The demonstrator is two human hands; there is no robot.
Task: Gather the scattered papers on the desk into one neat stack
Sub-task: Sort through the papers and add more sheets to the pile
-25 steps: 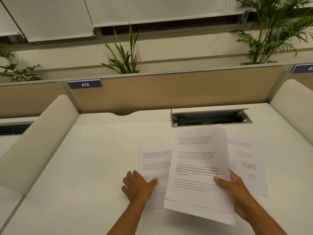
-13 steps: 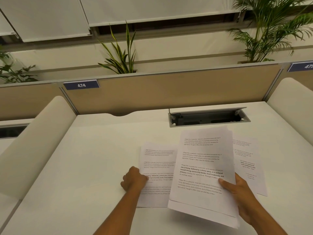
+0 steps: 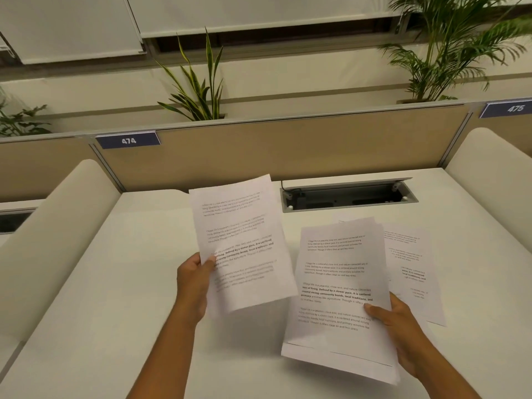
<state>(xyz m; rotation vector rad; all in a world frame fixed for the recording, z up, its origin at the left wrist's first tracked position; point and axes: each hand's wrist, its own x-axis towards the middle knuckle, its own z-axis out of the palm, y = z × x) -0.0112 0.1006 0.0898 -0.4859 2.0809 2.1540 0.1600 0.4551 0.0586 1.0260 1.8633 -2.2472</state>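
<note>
Your left hand (image 3: pixel 192 279) holds a single printed sheet (image 3: pixel 240 243) lifted clear of the desk (image 3: pixel 115 283), the grip pinched shut on the sheet's left edge with the thumb on the printed face. The sheet's long axis runs away from you and leans a little to the left.

Your right hand (image 3: pixel 398 326) holds the gathered stack (image 3: pixel 336 295), its grip clamped on the stack's right edge near the lower corner, thumb on top. The stack sits just to the right of the lifted sheet and slightly lower, its long axis also running away from you, nearly parallel to the sheet's. The two bundles look apart, with only a narrow gap between the sheet's right edge and the stack's left edge.

To join them, the sheet would probably travel right and down onto the stack, so your left hand is the one to move.

One more loose page (image 3: pixel 411 269) lies flat on the desk beyond and to the right of the stack, nearer your right hand. Its left part is hidden behind the stack, and its print appears turned the other way. How many sheets the stack holds cannot be told; the fingers under both bundles are hidden.
</note>
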